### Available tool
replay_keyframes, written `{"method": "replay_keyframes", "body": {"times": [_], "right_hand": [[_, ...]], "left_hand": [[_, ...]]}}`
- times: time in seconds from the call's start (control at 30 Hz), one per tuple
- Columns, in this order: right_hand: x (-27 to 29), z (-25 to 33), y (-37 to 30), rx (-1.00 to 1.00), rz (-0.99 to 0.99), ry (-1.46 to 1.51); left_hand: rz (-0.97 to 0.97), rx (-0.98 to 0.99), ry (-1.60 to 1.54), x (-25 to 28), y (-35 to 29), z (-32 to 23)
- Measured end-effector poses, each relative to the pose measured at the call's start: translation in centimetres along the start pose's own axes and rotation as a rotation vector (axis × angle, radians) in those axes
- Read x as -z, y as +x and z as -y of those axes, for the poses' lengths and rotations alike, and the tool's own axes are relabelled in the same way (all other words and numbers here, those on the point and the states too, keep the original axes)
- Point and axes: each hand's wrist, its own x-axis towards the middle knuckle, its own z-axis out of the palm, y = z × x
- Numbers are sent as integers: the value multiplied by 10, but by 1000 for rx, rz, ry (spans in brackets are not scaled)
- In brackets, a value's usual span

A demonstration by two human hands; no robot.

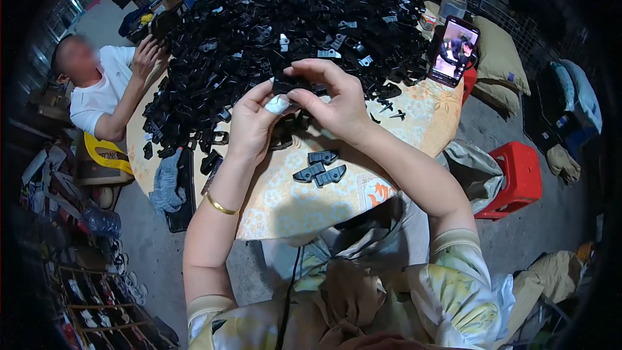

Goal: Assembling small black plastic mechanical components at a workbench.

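Over the near edge of a big pile of black plastic parts (259,32), my two hands meet. My left hand (249,120) has a white wrap (277,104) on its thumb, and its fingers are closed. My right hand (337,100) faces it with bent fingers and the thumb pressed inward. Between them is a small black plastic part (295,83), mostly covered by the fingers; its exact kind is hidden. Nearer to me, a few black wedge-shaped plastic pieces (322,157) lie close together on the patterned tablecloth (272,207).
A phone (453,50) leans before a clear bottle (453,1) at the right. A grey cloth (168,181) hangs at the left edge. Across the left side a co-worker (103,84) reaches to the pile. A red stool (515,178) and sacks (499,58) stand right.
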Motion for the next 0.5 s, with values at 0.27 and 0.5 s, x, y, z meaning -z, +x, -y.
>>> {"method": "replay_keyframes", "body": {"times": [0.27,0.5], "right_hand": [[4,-3,1,36,17,-51],[-1,-8,2,453,-26,-366]], "left_hand": [[-159,-170,159,3,3,9],[-194,-27,-128,-1,-3,9]]}}
